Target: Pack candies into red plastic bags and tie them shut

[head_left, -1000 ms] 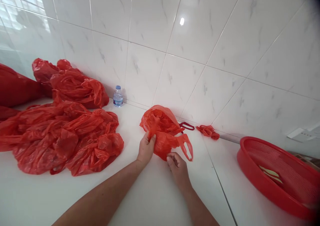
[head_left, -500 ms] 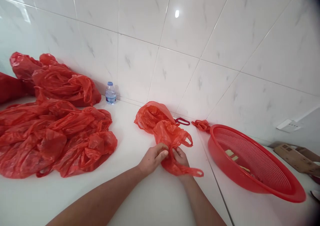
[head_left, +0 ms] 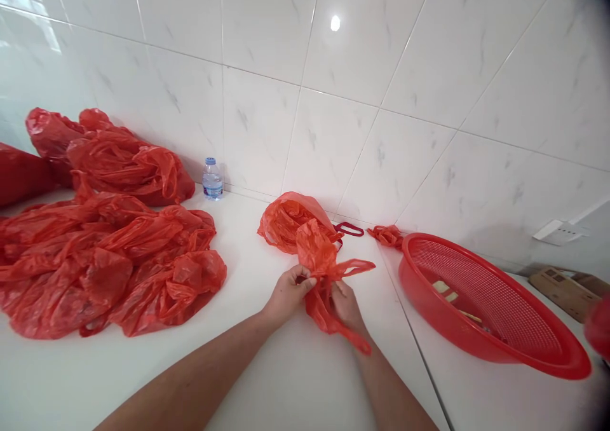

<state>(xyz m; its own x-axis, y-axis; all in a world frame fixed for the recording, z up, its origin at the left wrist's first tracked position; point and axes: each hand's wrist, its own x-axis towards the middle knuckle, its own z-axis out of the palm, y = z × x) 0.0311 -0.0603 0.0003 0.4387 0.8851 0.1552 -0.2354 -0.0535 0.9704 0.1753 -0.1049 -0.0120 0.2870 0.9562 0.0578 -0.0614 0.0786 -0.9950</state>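
Note:
Between my hands is a thin red plastic bag (head_left: 321, 304), gathered in the middle, with one handle loop pointing right and the other hanging toward me. My left hand (head_left: 291, 294) pinches its left side with thumb and fingers. On the other side my right hand (head_left: 345, 301) grips the bag, its fingers partly hidden behind the plastic. Just beyond, a bundle of red plastic bags (head_left: 288, 221) lies on the white table (head_left: 267, 380), and the held bag overlaps its near edge. A dark red strap loop (head_left: 350, 229) lies beside that bundle.
Heaps of red plastic bags (head_left: 109, 259) cover the left side, near a small water bottle (head_left: 212, 180). At right stands a tilted red plastic basket (head_left: 476, 348) with pale pieces inside. Behind it are a cardboard box (head_left: 555, 288) and a tiled wall (head_left: 262, 119). A small red bag scrap (head_left: 387, 236) lies by the basket.
The held bag is drawn tighter and narrower at its middle, and its near handle has swung down toward me. A blurred red shape has appeared at the right edge.

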